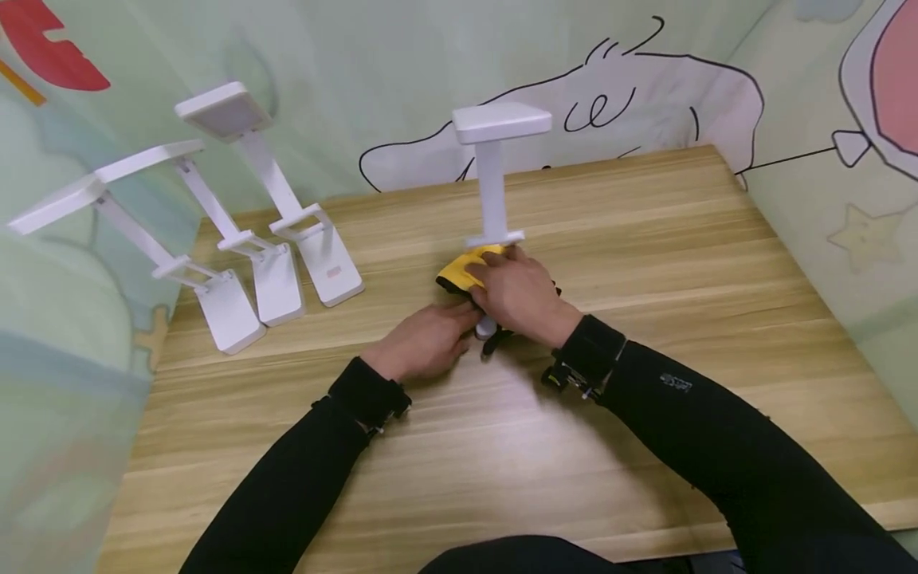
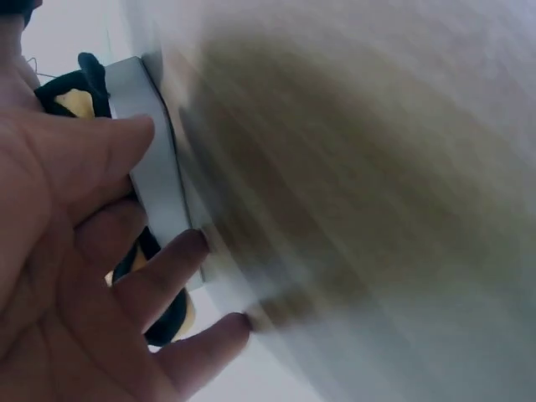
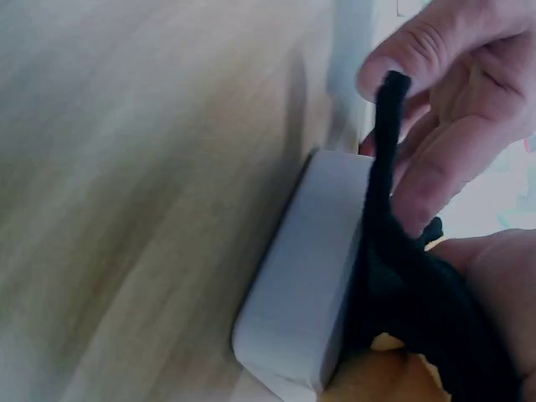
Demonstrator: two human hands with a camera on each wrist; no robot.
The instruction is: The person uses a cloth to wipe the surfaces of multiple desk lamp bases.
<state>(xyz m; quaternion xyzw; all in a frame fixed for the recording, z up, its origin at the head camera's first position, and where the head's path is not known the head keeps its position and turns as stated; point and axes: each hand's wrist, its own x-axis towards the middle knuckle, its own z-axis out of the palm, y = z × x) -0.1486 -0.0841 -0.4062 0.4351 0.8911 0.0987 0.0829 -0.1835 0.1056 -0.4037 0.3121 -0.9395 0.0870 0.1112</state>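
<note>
- Right hand (image 1: 527, 295): fingers spread on the yellow cloth (image 1: 459, 271), pressing it over the base (image 3: 297, 268) of a white lamp (image 1: 492, 191).
- Left hand (image 1: 430, 339): at the cloth's seven o'clock, fingers loosely extended, touching the base.
- Lamp's post rises at twelve o'clock from the cloth.
- Three more lamps (image 1: 276, 283) stand at nine to ten o'clock on the wooden table (image 1: 717, 319).

The head view looks forward and down from above the near edge of the pale wood-grained tabletop (image 1: 502, 454), far enough back to reach the green printed wall (image 1: 344, 72). The left wrist's view sits low and close, tipped sideways, facing past the left hand (image 2: 59, 260) to the white rectangular lamp base (image 2: 159, 184). The right wrist's, as near, faces it from the right; both share base and black-edged yellow cloth (image 1: 459, 271).
</note>
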